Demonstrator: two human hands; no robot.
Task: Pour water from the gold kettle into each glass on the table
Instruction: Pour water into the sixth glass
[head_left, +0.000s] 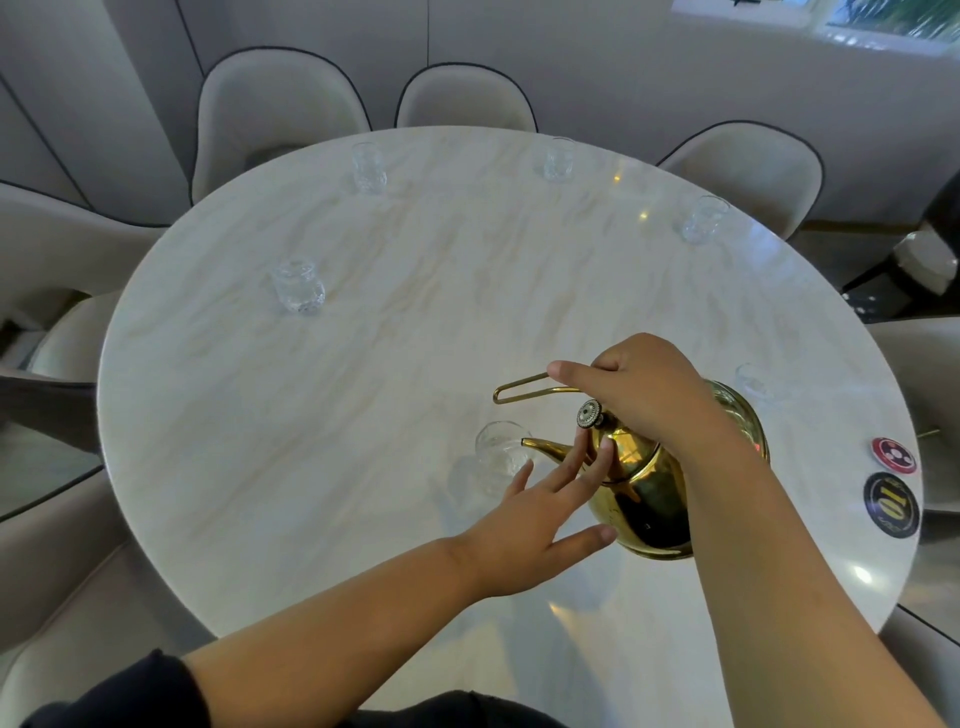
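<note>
Gold kettle (639, 483) tilts over the near glass (501, 449); my right hand (649, 395) grips its handle (519, 389), my left hand (530, 525) touches it with straight fingers.

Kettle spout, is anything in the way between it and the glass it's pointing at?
Nothing visible. The gold kettle has its spout right at the near glass rim. The left hand lays straight fingers on the kettle's body beside the spout, not across it.

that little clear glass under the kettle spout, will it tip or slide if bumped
The small clear glass looks thin-walled, so probably light and fragile. It stands on the glossy white marble table, so a bump from the spout of the shiny gold kettle would likely slide it. It looks squat, so tipping seems less likely.
</note>
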